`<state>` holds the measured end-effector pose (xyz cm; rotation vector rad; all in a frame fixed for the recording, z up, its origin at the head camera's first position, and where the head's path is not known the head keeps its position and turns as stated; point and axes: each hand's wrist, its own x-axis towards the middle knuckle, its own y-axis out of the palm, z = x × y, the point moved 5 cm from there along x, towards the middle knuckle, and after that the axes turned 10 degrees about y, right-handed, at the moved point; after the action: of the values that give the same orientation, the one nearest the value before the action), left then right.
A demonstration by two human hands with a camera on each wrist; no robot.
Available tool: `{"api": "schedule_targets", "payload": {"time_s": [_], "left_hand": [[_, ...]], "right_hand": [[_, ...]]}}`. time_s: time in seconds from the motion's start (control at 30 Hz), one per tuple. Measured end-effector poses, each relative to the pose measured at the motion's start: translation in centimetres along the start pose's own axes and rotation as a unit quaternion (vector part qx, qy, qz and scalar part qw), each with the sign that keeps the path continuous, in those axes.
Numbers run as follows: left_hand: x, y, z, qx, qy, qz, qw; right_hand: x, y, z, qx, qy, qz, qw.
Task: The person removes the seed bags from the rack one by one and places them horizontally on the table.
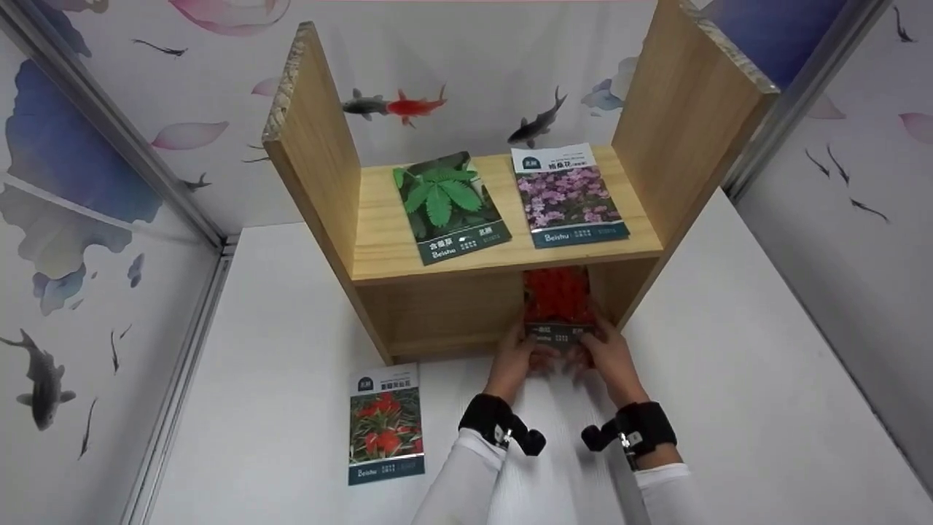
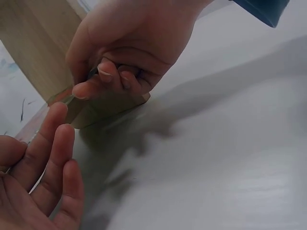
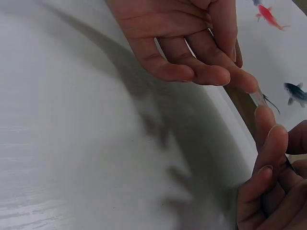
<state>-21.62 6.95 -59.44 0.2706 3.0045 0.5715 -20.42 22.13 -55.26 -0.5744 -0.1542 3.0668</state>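
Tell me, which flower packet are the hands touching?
The red-flower packet in the lower shelf opening; both hands meet its front edge. The others lie untouched.

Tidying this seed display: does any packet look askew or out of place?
Yes. The green-leaf packet on the shelf's top board lies rotated, unlike the squarer pink-flower packet. Another red-flower packet lies off the shelf on the white table.

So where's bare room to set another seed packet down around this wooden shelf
On the table: right of the shelf, or left of the red-flower packet. The lower compartment's left half looks bare. Crowded: the top board, with the green-leaf packet and pink-flower packet, and the opening where both hands meet.
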Motion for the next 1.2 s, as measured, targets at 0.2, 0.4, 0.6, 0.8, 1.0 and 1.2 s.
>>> {"api": "schedule_targets", "payload": {"time_s": [0.2,0.4,0.6,0.8,1.0,1.2], "left_hand": [[-0.9,0.0,-0.4,-0.016,0.009,-0.009,0.9998],[-1.9,-0.6,-0.8,-0.004,0.019,-0.003,0.9998],[-2.7,-1.1,-0.8,0.011,0.033,-0.011,0.9993],[-3.7,-1.3,-1.5,0.045,0.058,-0.005,0.9973],[-5.0,-1.5,-2.3,0.067,0.058,0.001,0.9961],[-7.1,-1.6,-4.5,0.046,0.051,0.007,0.9976]], "right_hand": [[-0.1,0.0,-0.4,-0.001,-0.009,-0.004,1.000],[-0.5,0.5,-0.9,-0.001,-0.006,-0.008,1.000],[-0.6,0.8,-2.1,-0.005,-0.002,-0.027,1.000],[-1.7,1.2,-2.2,-0.002,-0.005,-0.028,1.000],[-2.9,1.6,-2.3,0.006,-0.015,-0.030,0.999],[-4.1,2.5,-2.1,-0.007,-0.017,-0.019,1.000]]}}
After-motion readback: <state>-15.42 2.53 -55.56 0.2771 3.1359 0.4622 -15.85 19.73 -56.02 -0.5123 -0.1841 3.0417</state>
